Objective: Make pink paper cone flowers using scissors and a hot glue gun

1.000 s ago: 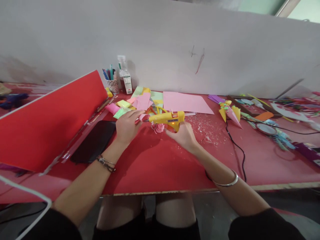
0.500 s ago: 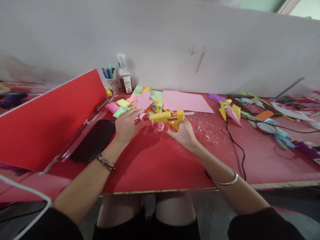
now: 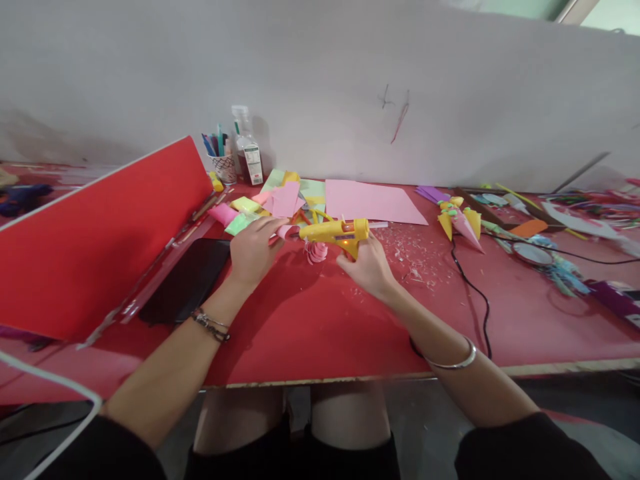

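My right hand (image 3: 367, 265) is wrapped round the handle of a yellow glue gun (image 3: 336, 232), whose nozzle points left. My left hand (image 3: 254, 248) pinches a curled pink paper strip (image 3: 286, 232) right at the nozzle tip. A small rolled pink paper flower (image 3: 317, 251) lies on the red table (image 3: 320, 333) just below the gun, between my hands.
A tilted red board (image 3: 100, 233) and a black pad (image 3: 187, 280) lie at the left. A pen cup (image 3: 225, 167), a bottle (image 3: 247, 150), coloured papers (image 3: 287, 197) and a pink sheet (image 3: 370, 200) sit behind. The gun's black cord (image 3: 473, 293) and paper cones (image 3: 460, 220) are at the right.
Both hands, the glue gun and the pink strip have stayed nearly still; the view has only drifted slightly.
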{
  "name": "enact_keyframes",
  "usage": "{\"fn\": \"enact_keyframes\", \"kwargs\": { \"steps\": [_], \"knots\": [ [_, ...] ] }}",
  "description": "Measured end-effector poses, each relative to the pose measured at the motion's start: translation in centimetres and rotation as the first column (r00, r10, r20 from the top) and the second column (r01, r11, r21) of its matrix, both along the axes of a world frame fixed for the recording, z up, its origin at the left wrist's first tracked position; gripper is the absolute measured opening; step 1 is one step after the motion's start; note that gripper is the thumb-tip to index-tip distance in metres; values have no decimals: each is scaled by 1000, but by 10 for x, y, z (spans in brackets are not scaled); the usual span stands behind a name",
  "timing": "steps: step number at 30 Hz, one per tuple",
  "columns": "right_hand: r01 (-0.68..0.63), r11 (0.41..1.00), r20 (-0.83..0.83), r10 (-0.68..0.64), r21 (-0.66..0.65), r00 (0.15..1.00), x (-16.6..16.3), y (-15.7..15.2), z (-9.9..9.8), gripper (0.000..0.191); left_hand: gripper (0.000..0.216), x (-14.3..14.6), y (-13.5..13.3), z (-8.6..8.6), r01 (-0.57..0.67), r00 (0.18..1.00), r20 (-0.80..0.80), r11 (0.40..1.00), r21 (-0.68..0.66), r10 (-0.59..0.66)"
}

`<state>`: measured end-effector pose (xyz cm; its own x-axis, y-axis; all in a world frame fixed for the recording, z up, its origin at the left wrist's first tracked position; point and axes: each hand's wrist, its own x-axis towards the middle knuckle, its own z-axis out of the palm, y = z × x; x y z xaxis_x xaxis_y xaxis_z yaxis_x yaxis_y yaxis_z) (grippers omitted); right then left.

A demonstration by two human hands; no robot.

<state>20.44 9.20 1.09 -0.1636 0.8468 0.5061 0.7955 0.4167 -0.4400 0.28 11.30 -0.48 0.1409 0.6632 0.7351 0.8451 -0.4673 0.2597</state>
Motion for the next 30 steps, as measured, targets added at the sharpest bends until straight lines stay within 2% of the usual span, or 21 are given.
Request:
{"fn": "enact_keyframes", "kwargs": {
  "steps": [10, 30],
  "knots": [
    [7, 999, 26, -9, 43, 1000, 2, 1, -2, 38, 21, 1, -2, 1, 7, 1000, -4, 1000, -20, -7],
    [75, 995, 29, -76, 61, 997, 3, 3, -5, 33, 21, 2, 2, -6, -18, 999, -33, 999, -51, 17]
  ]
}}
